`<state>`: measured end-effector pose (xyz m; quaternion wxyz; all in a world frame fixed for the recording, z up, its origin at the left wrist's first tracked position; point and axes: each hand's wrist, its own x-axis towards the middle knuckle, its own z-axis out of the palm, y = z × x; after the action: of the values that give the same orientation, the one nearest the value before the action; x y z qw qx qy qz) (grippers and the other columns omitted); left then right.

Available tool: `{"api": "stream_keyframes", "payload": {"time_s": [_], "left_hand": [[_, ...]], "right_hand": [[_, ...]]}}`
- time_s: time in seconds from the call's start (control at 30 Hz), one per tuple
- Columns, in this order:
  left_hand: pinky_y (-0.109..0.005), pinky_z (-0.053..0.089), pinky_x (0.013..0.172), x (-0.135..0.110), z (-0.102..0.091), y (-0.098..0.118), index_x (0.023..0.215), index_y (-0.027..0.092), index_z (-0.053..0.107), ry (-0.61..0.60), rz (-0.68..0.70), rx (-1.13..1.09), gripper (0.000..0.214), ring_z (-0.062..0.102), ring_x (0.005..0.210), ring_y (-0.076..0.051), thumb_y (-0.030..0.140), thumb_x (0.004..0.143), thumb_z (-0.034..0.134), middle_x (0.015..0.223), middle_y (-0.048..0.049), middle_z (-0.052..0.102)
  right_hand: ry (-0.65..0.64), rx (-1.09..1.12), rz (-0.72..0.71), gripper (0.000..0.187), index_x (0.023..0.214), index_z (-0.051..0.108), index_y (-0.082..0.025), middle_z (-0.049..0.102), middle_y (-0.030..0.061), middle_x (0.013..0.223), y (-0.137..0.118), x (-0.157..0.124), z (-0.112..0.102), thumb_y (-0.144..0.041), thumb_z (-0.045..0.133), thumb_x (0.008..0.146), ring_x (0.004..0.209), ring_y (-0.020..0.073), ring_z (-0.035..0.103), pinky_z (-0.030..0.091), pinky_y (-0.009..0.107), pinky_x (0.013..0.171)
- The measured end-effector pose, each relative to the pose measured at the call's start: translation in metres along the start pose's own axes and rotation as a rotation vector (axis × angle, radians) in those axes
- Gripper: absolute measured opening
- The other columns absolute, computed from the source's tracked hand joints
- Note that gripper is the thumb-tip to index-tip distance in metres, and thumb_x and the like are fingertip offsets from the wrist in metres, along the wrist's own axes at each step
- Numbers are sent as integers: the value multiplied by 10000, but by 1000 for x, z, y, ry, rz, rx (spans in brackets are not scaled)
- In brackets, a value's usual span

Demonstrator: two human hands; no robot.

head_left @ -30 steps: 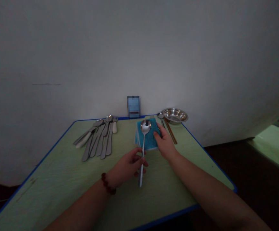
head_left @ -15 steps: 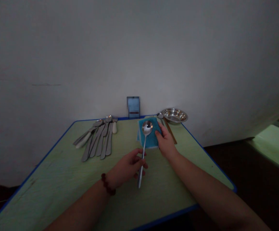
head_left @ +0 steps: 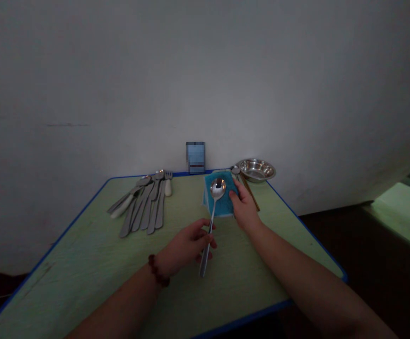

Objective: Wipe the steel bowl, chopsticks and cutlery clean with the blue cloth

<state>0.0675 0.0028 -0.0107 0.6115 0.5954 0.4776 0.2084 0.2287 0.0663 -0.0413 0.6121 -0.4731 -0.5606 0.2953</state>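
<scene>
My left hand (head_left: 187, 245) is closed round the handle of a long steel spoon (head_left: 212, 209), a bead bracelet on its wrist. The spoon's bowl lies on a blue cloth (head_left: 219, 202) spread on the green table (head_left: 85, 263). My right hand (head_left: 244, 211) rests on the cloth's right side with its fingers pressed against it; whether it grips the cloth or only presses on it is unclear.
A row of several steel spoons and forks (head_left: 143, 202) lies at the back left. A steel bowl (head_left: 256, 169) stands at the back right, with another spoon (head_left: 235, 170) and brown chopsticks (head_left: 250, 190) beside it. A small blue card (head_left: 195, 157) leans on the wall.
The spoon's bowl and the cloth have shifted slightly to the right, and my right hand moved with the cloth. The spoon's handle end swung a little left.
</scene>
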Motion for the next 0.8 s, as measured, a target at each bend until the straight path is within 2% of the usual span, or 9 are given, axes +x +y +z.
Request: {"api": "stream_keyframes", "payload": {"time_s": [0.27, 0.5, 0.8], "left_hand": [[-209, 376, 444, -1, 0, 1, 929, 194, 434, -11, -4, -16, 241, 531, 502, -92, 319, 727, 468, 693, 23, 557], [-207, 377, 450, 0, -1, -1, 936, 191, 442, -43, -5, -24, 249, 526, 501, -88, 314, 722, 475, 686, 24, 560], [-211, 360, 445, 3, -2, -5, 932, 192, 440, -72, 0, -26, 255, 530, 494, -91, 325, 717, 472, 688, 25, 564]], "right_hand": [[44, 35, 43, 398, 1141, 467, -207, 514, 45, 1177, -4, 0, -1, -232, 419, 746, 1093, 169, 464, 345, 375, 947], [61, 26, 30, 379, 1123, 483, -226, 531, 40, 1150, -2, 2, -4, -242, 413, 751, 1059, 174, 483, 371, 381, 917], [79, 221, 95, 364, 1073, 527, -253, 555, 6, 1114, -1, 3, -3, -257, 455, 716, 1034, 177, 492, 351, 385, 917]]}}
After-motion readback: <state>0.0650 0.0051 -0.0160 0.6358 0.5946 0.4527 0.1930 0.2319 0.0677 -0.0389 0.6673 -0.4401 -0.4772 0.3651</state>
